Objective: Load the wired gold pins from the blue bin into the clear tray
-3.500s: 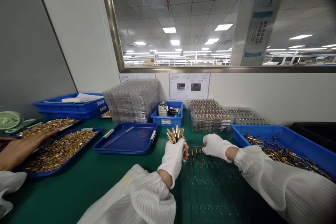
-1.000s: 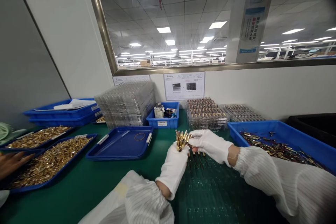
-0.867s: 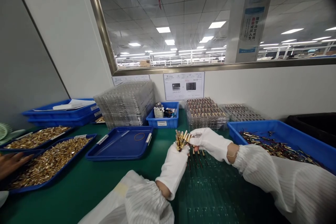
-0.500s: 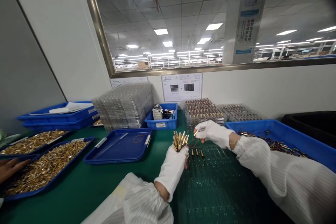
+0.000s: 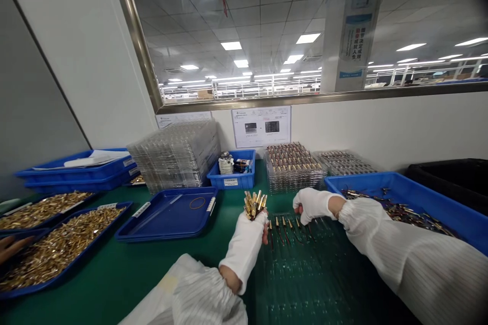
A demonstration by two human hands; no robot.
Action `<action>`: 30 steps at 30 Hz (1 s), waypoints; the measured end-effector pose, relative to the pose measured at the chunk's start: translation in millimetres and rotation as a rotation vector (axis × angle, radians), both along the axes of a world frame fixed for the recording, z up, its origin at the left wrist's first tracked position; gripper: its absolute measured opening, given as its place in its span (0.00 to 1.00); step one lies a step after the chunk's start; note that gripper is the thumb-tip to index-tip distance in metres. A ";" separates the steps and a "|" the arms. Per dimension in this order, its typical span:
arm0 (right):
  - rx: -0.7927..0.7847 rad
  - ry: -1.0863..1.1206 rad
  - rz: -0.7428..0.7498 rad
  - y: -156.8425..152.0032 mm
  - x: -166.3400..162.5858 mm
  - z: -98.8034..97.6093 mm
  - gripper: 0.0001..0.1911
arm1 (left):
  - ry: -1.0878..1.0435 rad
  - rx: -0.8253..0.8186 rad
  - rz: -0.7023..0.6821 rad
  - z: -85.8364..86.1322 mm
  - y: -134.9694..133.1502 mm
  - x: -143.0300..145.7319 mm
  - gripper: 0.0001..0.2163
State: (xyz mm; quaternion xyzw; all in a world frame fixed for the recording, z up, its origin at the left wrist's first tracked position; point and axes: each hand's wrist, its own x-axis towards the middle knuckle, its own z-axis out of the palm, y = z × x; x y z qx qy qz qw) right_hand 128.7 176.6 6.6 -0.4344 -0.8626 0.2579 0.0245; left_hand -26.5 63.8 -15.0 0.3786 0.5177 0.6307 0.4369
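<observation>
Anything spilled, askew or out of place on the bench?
One small oddity: a thin loop, perhaps a rubber band, lies in the flat blue tray, left of the left hand; it is unlike the gold-coloured parts in the tray beside it. I notice no spill; the row of parts in the clear tray looks orderly.

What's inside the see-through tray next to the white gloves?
A row of thin gold-tipped parts lies at the far end of the clear tray. The right hand covers some of that end, so what's underneath can't be seen.
</observation>
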 end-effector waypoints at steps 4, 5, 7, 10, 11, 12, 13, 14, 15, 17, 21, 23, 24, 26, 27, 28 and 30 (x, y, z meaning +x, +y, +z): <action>0.111 -0.064 -0.049 -8.3 -4.1 12.4 0.11 | 0.007 0.003 -0.016 -0.1 0.7 -0.9 0.08; 0.123 -0.078 -0.057 -10.5 -4.7 14.6 0.12 | 0.010 0.012 -0.020 0.1 0.6 -1.0 0.08; 0.134 -0.102 -0.061 -14.0 -5.5 17.4 0.13 | 0.004 0.027 -0.030 0.6 0.2 -1.1 0.08; 0.135 -0.114 -0.056 -16.3 -6.1 18.6 0.15 | -0.012 0.014 -0.033 2.5 -0.7 -1.1 0.09; 0.132 -0.112 -0.058 -16.1 -6.1 18.3 0.15 | -0.020 0.009 -0.033 3.5 -1.0 -0.9 0.09; 0.127 -0.106 -0.064 -15.6 -6.1 17.7 0.15 | -0.027 0.006 -0.036 4.5 -1.3 -0.8 0.09; 0.119 -0.095 -0.071 -14.6 -5.9 16.9 0.16 | -0.036 0.002 -0.036 5.6 -1.5 -0.5 0.10; 0.112 -0.080 -0.080 -13.5 -5.5 15.9 0.16 | -0.044 0.000 -0.035 6.6 -1.6 -0.2 0.10; 0.105 -0.059 -0.091 -12.4 -5.0 14.9 0.16 | -0.051 -0.001 -0.035 7.5 -1.7 0.0 0.11; 0.098 0.010 -0.114 -11.3 -4.0 13.5 0.15 | -0.058 -0.005 -0.040 9.0 -2.1 0.6 0.13; 0.040 0.213 -0.098 -21.2 -5.9 18.9 0.03 | -0.088 -0.040 -0.132 11.5 -5.8 2.3 0.15; -0.114 0.413 -0.006 -33.6 -10.2 26.1 0.14 | -0.109 -0.080 -0.201 12.8 -9.8 3.9 0.15; -0.225 0.535 0.063 -40.7 -13.0 29.9 0.17 | -0.115 -0.099 -0.234 13.3 -12.1 4.8 0.16; -0.417 0.723 0.201 -54.2 -19.1 35.5 0.19 | -0.119 -0.121 -0.294 13.8 -16.2 6.2 0.17; -0.472 0.772 0.250 -59.7 -22.1 36.7 0.18 | -0.120 -0.122 -0.316 13.9 -17.5 6.6 0.17; -0.486 0.788 0.277 -63.8 -24.9 36.4 0.16 | -0.122 -0.117 -0.329 13.7 -18.2 6.7 0.18; -0.457 0.806 0.260 -67.8 -29.6 32.5 0.14 | -0.133 -0.100 -0.317 13.3 -17.7 6.4 0.18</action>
